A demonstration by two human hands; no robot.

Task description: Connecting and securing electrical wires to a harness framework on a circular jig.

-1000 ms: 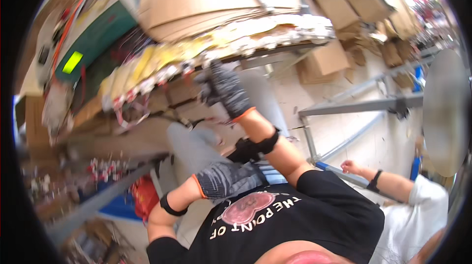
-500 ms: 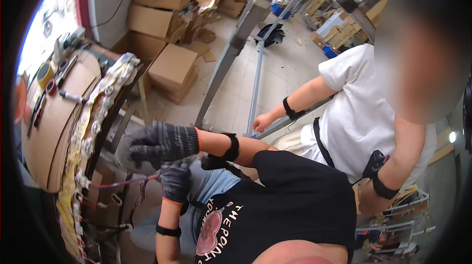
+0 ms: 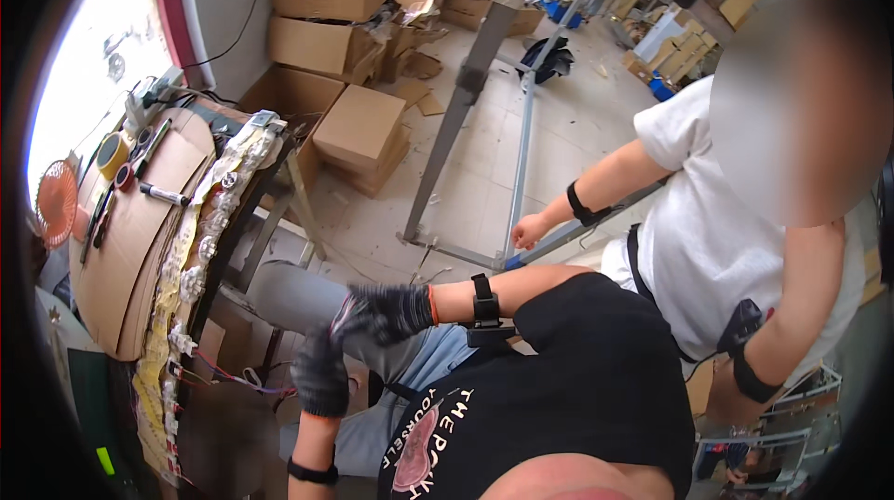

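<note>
Dark knitted work gloves cover both of the person's hands, which hover in front of the lap, just beside the edge of a cluttered workbench. The left hand (image 3: 321, 371) hangs lower with its fingers curled loosely inward, gripping nothing that shows; the right hand (image 3: 384, 312) sits just above it, fingers bent and half closed, also without a visible load. Motion blur softens both gloves, so finer finger detail cannot be told. A black strap band (image 3: 481, 300) circles the right wrist.

Nearest the hands, thin red and dark wires (image 3: 233, 376) trail off the bench edge beside a long row of small pale plastic connectors (image 3: 200, 249). The bench top is a curved sheet of brown corrugated cardboard (image 3: 130, 249), matte and creased, bearing a yellow tape roll (image 3: 113, 154) and a dark marker pen (image 3: 164, 194).

Beyond lies a pale tiled floor (image 3: 484, 165), scattered with stacked brown cardboard boxes (image 3: 358, 132) and crossed by a grey metal frame (image 3: 466, 90). A second person in a white shirt (image 3: 717, 230) stands close on the right, one hand on the frame. Open floor lies ahead between the boxes and the frame.
</note>
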